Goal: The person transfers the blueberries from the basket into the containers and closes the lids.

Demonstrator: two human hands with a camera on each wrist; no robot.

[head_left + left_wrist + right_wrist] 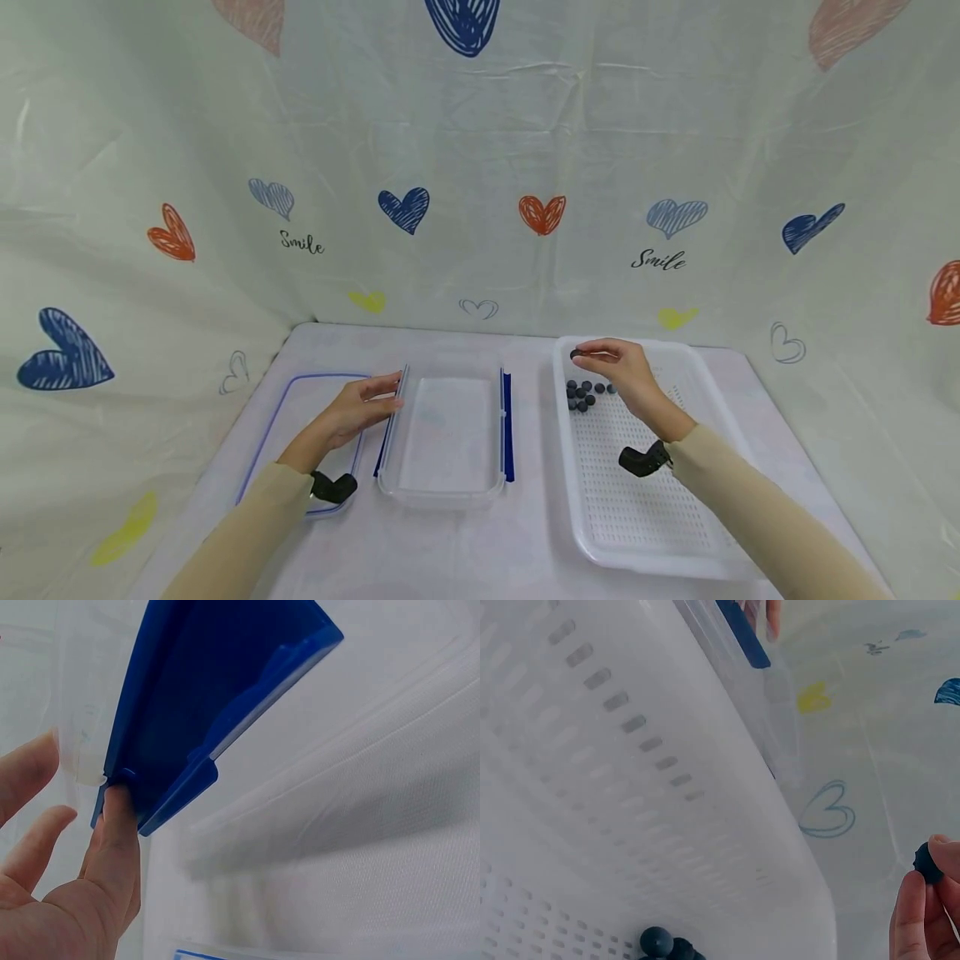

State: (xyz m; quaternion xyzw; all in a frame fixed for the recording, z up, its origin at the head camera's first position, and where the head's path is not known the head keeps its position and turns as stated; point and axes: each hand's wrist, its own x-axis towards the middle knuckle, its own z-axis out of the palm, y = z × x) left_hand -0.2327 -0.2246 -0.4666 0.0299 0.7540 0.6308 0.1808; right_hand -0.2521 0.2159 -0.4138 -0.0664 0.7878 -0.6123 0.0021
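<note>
My right hand point(621, 372) pinches a blueberry point(928, 864) between thumb and fingers, above the far left part of a white perforated basket point(641, 500). Below it, several loose blueberries point(581, 393) lie in the basket's far left corner. At the left wall of a clear plastic container point(450, 433), my left hand point(367, 406) rests with fairly straight fingers. In the left wrist view, a finger touches the container's hanging blue side clip point(217, 690). No blueberries show inside the container.
A clear lid with a blue rim point(262, 446) lies left of the container, partly under the left forearm. Another blue clip point(508, 427) hangs on the container's right side. A curtain printed with hearts point(480, 258) rises behind the table.
</note>
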